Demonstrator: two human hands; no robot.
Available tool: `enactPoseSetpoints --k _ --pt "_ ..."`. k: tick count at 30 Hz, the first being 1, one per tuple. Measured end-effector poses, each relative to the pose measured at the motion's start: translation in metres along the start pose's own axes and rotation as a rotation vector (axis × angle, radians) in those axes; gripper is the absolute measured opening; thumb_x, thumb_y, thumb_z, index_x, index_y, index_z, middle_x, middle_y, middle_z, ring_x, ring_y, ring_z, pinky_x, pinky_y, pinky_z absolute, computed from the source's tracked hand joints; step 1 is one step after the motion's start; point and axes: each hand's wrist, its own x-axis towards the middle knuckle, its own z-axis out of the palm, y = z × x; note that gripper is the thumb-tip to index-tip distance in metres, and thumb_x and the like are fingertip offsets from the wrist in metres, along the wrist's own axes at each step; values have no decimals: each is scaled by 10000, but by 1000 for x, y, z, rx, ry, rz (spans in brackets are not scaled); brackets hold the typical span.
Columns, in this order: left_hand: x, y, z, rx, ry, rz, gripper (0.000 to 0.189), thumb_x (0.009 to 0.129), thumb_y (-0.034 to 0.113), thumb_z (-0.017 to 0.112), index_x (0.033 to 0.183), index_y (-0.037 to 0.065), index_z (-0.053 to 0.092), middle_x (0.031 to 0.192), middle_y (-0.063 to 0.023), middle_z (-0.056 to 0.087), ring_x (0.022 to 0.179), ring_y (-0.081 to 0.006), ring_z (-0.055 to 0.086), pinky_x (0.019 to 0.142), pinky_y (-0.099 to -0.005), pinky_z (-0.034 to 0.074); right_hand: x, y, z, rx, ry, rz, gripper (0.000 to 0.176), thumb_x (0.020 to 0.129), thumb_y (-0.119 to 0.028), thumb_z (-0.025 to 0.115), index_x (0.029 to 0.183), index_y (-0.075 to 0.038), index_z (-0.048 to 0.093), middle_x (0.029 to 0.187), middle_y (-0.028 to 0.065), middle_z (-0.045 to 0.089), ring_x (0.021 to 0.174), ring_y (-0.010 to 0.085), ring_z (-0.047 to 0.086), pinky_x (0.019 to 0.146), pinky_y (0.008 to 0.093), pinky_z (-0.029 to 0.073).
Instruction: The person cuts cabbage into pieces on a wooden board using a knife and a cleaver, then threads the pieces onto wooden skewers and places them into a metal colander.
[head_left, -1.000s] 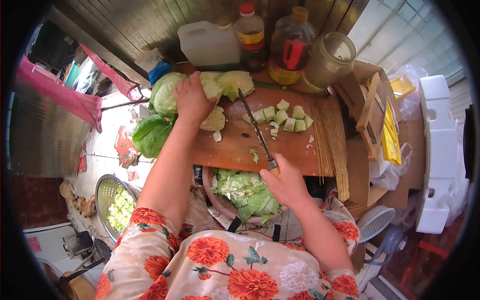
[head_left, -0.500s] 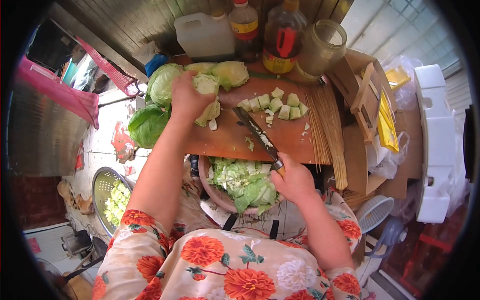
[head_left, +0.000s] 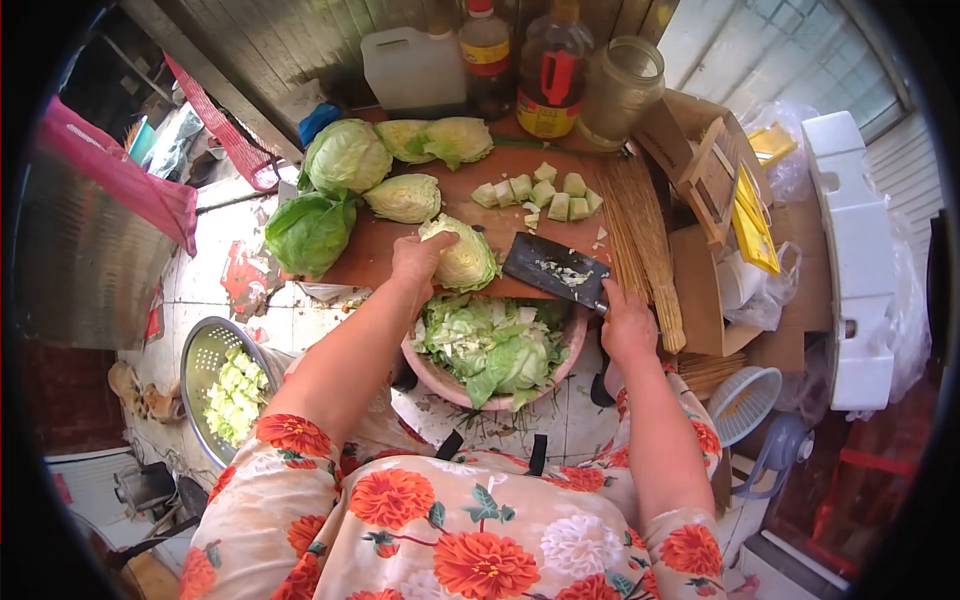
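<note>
My left hand [head_left: 418, 260] grips a cut piece of cabbage [head_left: 466, 262] near the front edge of the cutting board [head_left: 375, 262], its cut face showing. In my right hand [head_left: 630, 325] is the handle of a cleaver [head_left: 535, 258], whose broad dark blade lies nearly flat over the board, with white bits stuck to it. Another cut cabbage piece [head_left: 405, 198] rests just behind my left hand. Two whole cabbages [head_left: 345, 157] sit at the board's left, and more cut cabbage [head_left: 458, 141] is at the back. Several pale green chunks [head_left: 548, 190] are scattered behind the blade.
Below the board's front edge stands a pink basin [head_left: 440, 385] of chopped cabbage. A metal colander [head_left: 200, 385] with cut pieces is at lower left. Thin sticks [head_left: 645, 225] line the board's right side. Behind are a white jug [head_left: 413, 75], bottles [head_left: 550, 70] and a glass jar [head_left: 625, 90].
My left hand has come from the back left toward the front edge with a cabbage piece. The cleaver has turned from edge-on to nearly flat, and my right hand has shifted right and slightly up.
</note>
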Motion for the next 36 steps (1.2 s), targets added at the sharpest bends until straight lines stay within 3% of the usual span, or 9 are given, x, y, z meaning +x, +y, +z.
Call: enactPoseSetpoints --k 2,6,13,20,23,25,27,34,36 --pt "-25 11 10 157 125 -49 460 778 136 763 1130 -39 524 1066 -182 628 843 -292 673 712 -440 568 4 0 3 -59 35 12 544 765 -56 625 1291 -150 523 1082 163 574 1023 352 570 900 440 463" --pt "-6 6 -4 191 4 -197 553 789 203 776 1221 32 475 1107 -153 617 1042 -300 612 807 -489 540 12 -2 9 -104 93 -18 491 769 -45 613 1250 -132 560 1071 165 567 1031 352 562 902 438 456" --pt "-7 14 -16 328 -206 -234 489 791 174 773 1170 51 491 1122 -131 608 996 -262 623 770 -417 555 30 -79 -19 117 -3 -58 430 779 -110 659 1201 -77 581 1092 138 576 1028 346 573 892 420 473" --pt "-18 19 -12 387 -201 -123 549 782 106 767 1231 33 460 1058 -117 618 922 -237 639 680 -359 566 52 -100 5 354 -26 -48 420 769 -125 691 1172 -63 594 970 95 595 811 224 618 742 356 516" --pt "-28 24 -8 362 -235 -49 613 768 90 772 1278 11 441 1027 -109 625 914 -220 637 690 -345 555 54 -111 -5 434 -112 -27 419 798 -153 678 1196 -67 576 1073 127 583 936 269 627 821 393 512" --pt "-26 20 -8 374 -280 -25 636 756 81 777 1289 -1 439 1022 -108 628 912 -208 635 702 -330 546 53 -119 -7 478 -109 -47 425 794 -148 683 1198 -71 576 1081 120 577 898 256 635 800 380 517" --pt "-17 13 -10 700 -300 92 593 737 76 785 1237 -19 480 1045 -126 637 925 -197 631 737 -309 521 52 -126 -4 544 -78 -115 450 780 -137 701 1206 -76 568 1130 105 547 796 222 642 751 349 529" --pt "-25 6 -13 686 -310 174 558 718 137 809 1171 -23 526 1015 -141 644 884 -216 627 774 -339 503 52 -143 12 650 -88 -234 521 738 -141 740 1221 -92 550 1175 113 510 790 234 626 766 347 528" --pt "-23 7 -16 858 -318 222 568 753 63 781 1239 -2 494 1021 -128 641 891 -195 633 731 -323 531 55 -145 14 689 -117 -199 529 728 -148 751 1213 -89 549 1177 119 507 834 251 621 787 353 523"
